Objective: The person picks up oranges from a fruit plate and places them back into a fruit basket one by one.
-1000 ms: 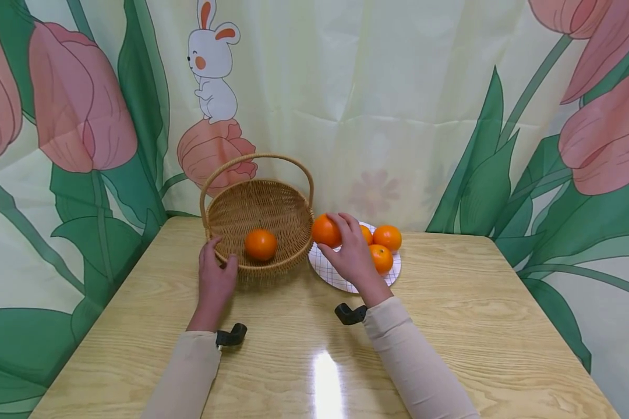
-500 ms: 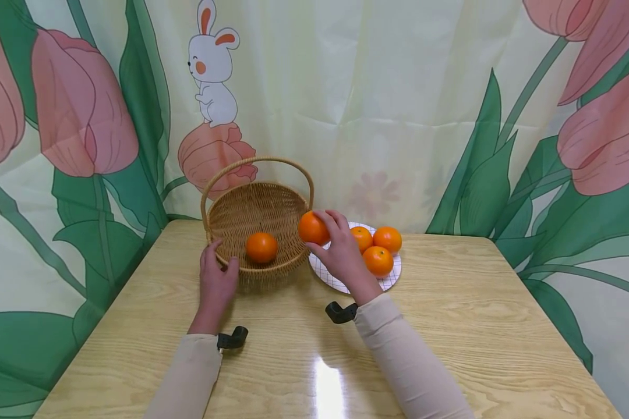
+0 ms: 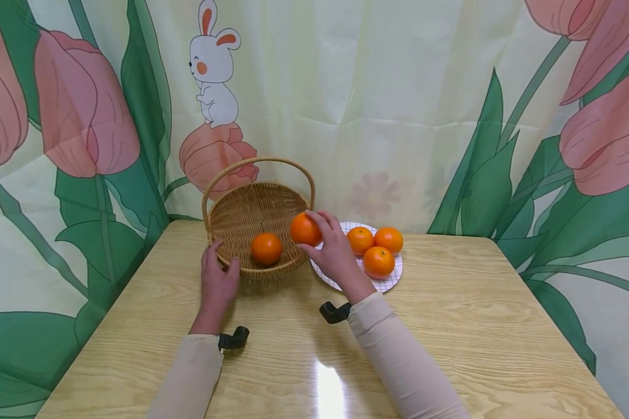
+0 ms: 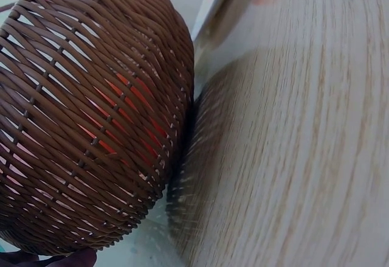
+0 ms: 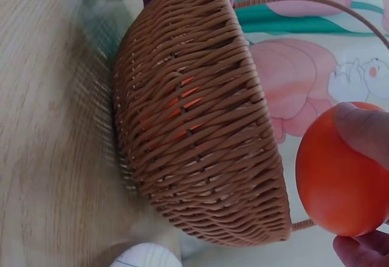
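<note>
My right hand (image 3: pixel 335 249) grips an orange (image 3: pixel 305 229) between thumb and fingers, over the right rim of the wicker basket (image 3: pixel 246 201). In the right wrist view that held orange (image 5: pixel 340 173) appears beside the basket's rim, thumb on one side. My left hand (image 3: pixel 219 279) holds the basket's front-left rim, thumb and fingers on either side of it. One orange (image 3: pixel 266 249) lies inside the basket; its colour shows through the weave in both wrist views. In the left wrist view the woven wall (image 4: pixel 91 115) fills the left side, with a bit of my fingers at the bottom corner.
A round white checked plate (image 3: pixel 331 278) stands to the right of the basket, bearing three oranges (image 3: pixel 379 263). The basket's tall arched handle (image 3: pixel 272 159) rises above it. Behind the wooden table (image 3: pixel 482 314) hangs a printed curtain (image 3: pixel 398 116).
My right hand has carried the orange left from above the plate to the basket's right rim. The orange inside the basket has shifted slightly right. My left hand keeps its place on the rim.
</note>
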Demonstrator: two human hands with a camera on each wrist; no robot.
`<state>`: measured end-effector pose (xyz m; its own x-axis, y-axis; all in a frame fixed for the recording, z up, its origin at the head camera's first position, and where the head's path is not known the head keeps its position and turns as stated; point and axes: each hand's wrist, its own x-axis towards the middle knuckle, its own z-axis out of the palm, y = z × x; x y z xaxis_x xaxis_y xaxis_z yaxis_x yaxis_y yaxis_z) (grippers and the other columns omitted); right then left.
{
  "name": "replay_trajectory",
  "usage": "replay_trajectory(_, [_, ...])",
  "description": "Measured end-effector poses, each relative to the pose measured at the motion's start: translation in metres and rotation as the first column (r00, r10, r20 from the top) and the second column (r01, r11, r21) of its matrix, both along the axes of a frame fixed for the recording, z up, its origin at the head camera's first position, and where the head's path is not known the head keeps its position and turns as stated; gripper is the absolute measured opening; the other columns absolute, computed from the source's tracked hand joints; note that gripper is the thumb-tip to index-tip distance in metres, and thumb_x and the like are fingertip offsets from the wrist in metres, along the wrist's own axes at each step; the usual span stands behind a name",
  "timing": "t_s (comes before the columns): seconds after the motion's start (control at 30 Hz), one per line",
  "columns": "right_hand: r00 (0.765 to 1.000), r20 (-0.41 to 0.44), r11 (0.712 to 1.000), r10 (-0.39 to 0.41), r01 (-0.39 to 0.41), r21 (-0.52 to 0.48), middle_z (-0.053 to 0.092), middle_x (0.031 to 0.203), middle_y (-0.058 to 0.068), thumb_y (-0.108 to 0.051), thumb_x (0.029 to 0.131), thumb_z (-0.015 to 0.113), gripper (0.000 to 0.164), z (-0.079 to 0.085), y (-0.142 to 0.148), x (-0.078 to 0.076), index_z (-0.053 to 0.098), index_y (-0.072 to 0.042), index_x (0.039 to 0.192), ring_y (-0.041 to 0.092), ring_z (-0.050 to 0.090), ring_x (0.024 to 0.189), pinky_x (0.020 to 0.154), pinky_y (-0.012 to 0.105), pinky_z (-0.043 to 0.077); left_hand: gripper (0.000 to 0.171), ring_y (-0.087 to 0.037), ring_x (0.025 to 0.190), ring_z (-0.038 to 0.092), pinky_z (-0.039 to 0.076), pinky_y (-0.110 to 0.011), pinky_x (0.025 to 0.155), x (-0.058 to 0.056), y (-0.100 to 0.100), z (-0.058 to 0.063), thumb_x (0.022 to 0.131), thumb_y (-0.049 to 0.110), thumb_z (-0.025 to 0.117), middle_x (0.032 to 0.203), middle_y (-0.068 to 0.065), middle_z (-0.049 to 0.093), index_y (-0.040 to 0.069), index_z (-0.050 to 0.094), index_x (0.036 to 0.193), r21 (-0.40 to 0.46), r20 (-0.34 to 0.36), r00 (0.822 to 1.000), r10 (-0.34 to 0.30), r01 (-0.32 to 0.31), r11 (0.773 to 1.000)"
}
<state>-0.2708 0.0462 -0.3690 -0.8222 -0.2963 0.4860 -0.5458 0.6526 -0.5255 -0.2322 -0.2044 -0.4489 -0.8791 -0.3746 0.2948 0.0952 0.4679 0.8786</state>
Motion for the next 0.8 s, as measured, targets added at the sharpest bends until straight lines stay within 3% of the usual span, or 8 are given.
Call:
replay_trajectory(0.3, [1.000,-0.001,1.000,0.010,-0.010,0.006,0.041,0.144,0.009,-0.036,0.083,0.075,0.067,-0.005,-0.009,-0.002,0.044,-0.028,0.141,0.037,0.059,0.113,0.093,0.049,0.051,0.055,-0.032,0.142,0.029,0.040,-0.054,0.103,0.001,-0.001,0.001,0.093,0.021,0.052,0.155,-0.013,0.026,0.011,0.036,0.144,-0.002,-0.002,1.000,-0.005,0.005,1.000])
replay_trajectory(0.63, [0.998,0.023,0.998,0.067,-0.067,-0.004,0.046,0.140,0.007,-0.030,0.090,0.068,0.052,-0.007,-0.015,-0.002,0.050,-0.022,0.138,0.031,0.050,0.128,0.104,0.048,0.044,0.055,-0.032,0.143,0.027,0.032,-0.055,0.110,0.000,0.000,0.000,0.093,0.022,0.054,0.154,-0.014,0.027,0.011,0.036,0.144,-0.015,-0.014,1.000,-0.009,0.009,1.000])
replay_trajectory(0.8, [0.998,0.009,0.997,0.069,-0.070,0.025,0.050,0.135,0.007,-0.029,0.091,0.068,0.049,-0.008,-0.016,-0.002,0.053,-0.020,0.136,0.028,0.054,0.122,0.102,0.046,0.046,0.055,-0.032,0.142,0.028,0.031,-0.055,0.110,0.000,0.000,0.000,0.093,0.024,0.054,0.154,-0.014,0.027,0.011,0.037,0.144,-0.016,-0.013,1.000,-0.005,0.005,1.000])
